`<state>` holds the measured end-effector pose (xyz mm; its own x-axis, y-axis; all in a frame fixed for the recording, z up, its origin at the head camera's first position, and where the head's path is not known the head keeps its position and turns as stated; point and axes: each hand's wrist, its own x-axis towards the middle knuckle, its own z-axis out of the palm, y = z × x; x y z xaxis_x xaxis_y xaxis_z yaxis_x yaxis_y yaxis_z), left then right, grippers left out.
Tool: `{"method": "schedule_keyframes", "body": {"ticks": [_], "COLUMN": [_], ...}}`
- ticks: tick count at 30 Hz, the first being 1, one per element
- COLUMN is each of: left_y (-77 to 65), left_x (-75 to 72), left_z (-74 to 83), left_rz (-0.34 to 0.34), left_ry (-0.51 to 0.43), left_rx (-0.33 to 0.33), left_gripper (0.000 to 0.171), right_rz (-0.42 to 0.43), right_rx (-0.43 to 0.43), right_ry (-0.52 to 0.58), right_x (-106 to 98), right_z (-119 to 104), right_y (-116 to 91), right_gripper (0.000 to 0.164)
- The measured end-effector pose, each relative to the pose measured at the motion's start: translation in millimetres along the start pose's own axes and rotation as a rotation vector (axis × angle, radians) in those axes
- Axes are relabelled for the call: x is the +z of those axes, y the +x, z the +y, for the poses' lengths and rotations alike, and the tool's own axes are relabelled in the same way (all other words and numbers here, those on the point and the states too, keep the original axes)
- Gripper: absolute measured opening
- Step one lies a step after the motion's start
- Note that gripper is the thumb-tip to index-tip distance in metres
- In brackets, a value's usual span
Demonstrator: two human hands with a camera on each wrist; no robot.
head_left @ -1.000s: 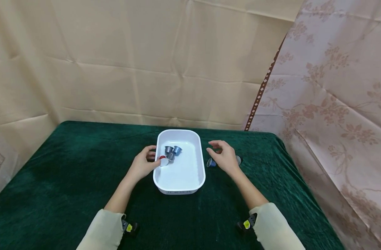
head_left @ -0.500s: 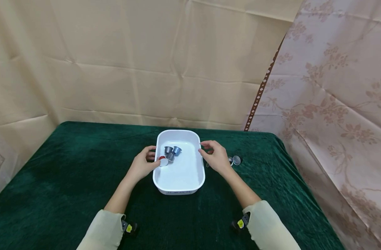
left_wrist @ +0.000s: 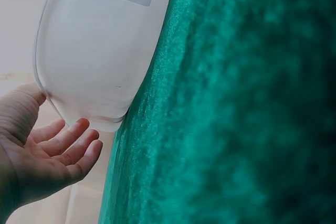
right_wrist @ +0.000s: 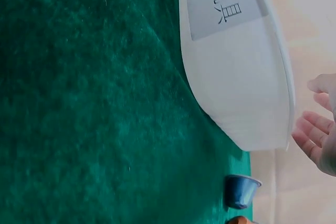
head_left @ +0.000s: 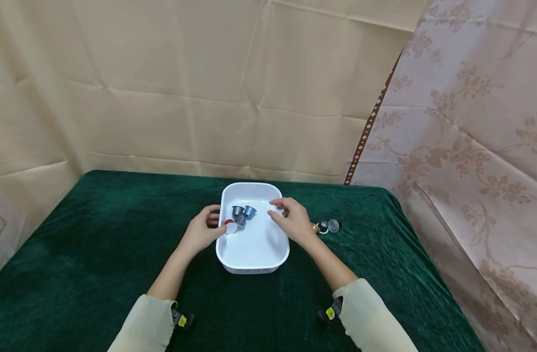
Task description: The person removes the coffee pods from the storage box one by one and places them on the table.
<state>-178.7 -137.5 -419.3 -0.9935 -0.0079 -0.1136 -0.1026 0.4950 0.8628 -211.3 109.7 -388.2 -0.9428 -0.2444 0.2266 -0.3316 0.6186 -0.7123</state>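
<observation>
A white plastic tray (head_left: 255, 247) stands on the green cloth. Inside it, towards its left side, lie several coffee capsules: a blue one (head_left: 250, 212), grey ones (head_left: 237, 211) and one with a red body and white lid (head_left: 231, 227). My left hand (head_left: 202, 230) holds the tray's left rim, thumb over the edge, fingers along the outside. Over the right rim hovers my right hand (head_left: 292, 220), its fingers loosely bent; I see nothing between them. In the right wrist view, a blue capsule (right_wrist: 240, 191) sits on the cloth beside the tray.
Right of the tray, past my right hand, lie an orange capsule (head_left: 315, 228), a dark one (head_left: 323, 226) and a silver-lidded one (head_left: 333, 225). A green velvety cloth (head_left: 119, 254) covers the table. A beige curtain (head_left: 198, 98) hangs behind it.
My right hand has moved left, from above the capsules on the cloth to over the tray's right rim. The orange capsule now shows behind it. The left hand and tray stay put.
</observation>
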Motion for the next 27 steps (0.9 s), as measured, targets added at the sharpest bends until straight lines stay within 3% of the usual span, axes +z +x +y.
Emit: {"method": "schedule_keyframes", "body": {"ticks": [27], "left_y": [0.0], "left_x": [0.4], "left_z": [-0.3], "left_rz": [-0.002], "left_ry": [-0.011], "left_rx": [-0.011], "left_gripper": [0.063], "right_rz": [-0.117], "right_rx": [-0.1], "right_ry": [0.047], "right_x": [28.6], "right_z": [-9.1], "right_y": [4.2], "right_gripper": [0.031]}}
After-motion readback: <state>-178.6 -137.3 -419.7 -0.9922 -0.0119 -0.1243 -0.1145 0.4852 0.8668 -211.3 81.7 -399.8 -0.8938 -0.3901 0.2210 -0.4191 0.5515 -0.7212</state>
